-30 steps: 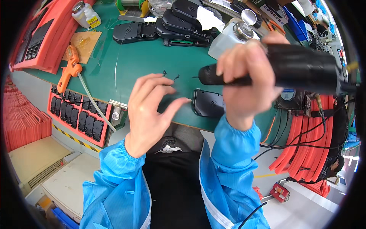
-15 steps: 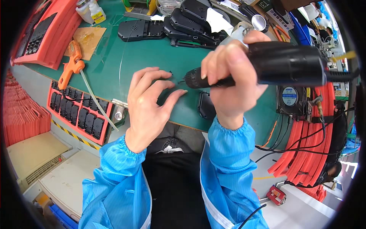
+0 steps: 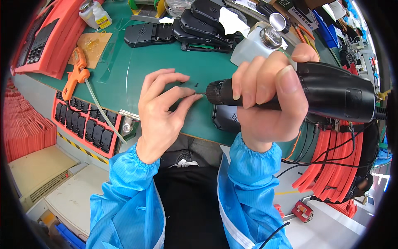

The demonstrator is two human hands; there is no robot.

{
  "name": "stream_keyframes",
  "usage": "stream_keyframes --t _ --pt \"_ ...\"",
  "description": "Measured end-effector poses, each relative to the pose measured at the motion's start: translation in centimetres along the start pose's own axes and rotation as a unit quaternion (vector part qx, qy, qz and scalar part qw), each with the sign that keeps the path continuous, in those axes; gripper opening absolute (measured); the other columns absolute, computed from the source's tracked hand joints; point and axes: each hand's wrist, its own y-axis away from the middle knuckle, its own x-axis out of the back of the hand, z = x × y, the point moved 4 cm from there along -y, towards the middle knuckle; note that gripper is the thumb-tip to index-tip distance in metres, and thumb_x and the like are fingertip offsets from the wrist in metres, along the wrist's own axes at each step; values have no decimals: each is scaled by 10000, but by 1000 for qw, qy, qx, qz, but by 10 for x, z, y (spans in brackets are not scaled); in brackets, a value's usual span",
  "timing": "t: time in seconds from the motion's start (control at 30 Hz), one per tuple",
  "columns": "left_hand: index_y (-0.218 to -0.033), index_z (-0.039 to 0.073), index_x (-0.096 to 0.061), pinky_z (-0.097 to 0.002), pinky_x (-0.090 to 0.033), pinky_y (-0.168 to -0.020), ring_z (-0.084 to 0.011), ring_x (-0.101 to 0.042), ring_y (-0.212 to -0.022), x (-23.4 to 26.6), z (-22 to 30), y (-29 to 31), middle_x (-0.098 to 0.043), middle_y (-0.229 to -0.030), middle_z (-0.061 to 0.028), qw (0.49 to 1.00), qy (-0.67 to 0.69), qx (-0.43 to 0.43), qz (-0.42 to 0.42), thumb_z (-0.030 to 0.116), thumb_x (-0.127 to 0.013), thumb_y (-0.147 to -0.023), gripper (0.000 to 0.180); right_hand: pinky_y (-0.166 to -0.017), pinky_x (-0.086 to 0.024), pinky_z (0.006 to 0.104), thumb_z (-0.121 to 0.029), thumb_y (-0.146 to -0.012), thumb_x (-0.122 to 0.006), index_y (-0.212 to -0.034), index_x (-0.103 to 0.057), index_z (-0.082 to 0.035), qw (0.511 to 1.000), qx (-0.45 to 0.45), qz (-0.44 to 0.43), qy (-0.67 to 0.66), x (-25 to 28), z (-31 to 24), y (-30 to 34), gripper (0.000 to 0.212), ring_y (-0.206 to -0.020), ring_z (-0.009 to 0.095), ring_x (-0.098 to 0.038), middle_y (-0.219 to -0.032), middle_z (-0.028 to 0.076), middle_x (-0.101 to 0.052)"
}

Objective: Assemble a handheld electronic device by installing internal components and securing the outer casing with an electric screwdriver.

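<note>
My right hand (image 3: 269, 97) is wrapped round a black electric screwdriver (image 3: 331, 93), held nearly level with its nose pointing left. At that nose, the thumb and a finger of my left hand (image 3: 163, 106) come together in a pinch by the bit. Whatever sits between those fingertips is too small to name. Just beyond them, a tiny dark screw-like piece (image 3: 196, 85) lies on the green mat (image 3: 166, 56). Partly hidden beneath my right hand is a black plastic housing (image 3: 226, 117) near the table's front edge.
Several black device housings (image 3: 203, 25) are piled at the back, beside a white dispenser bottle (image 3: 255, 43) with a metal top. An orange glue gun (image 3: 78, 70) lies at left. Red foam trays (image 3: 83, 122) hold black parts; cables (image 3: 315, 153) hang at right.
My left fingers have closed from an open curve into a pinch at the bit. The screwdriver and my right hand have shifted right and nearer, uncovering the bottle.
</note>
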Motion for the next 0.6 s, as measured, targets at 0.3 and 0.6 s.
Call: stream_keyframes --t 0.3,0.6 --pt "-838 50 -776 -422 -536 -910 -332 -625 -1119 0 8 -1 -720 -1067 -58 1000 18 -18 -10 1 -859 -679 186 -533 -427 354 -184 -991 -534 -1267 -425 -79 1000 7 -11 -11 0 -8 3 316 -508 158 -439 -655 33 -471" --pt "-1121 64 -778 -461 -489 -1024 -358 -567 -1248 -9 23 -1 -675 -1261 -92 997 12 8 -74 98 -917 -610 531 -533 -425 350 -180 -987 -535 -1269 -431 -67 1000 10 -9 25 11 -28 8 321 -507 149 -436 -657 31 -475"
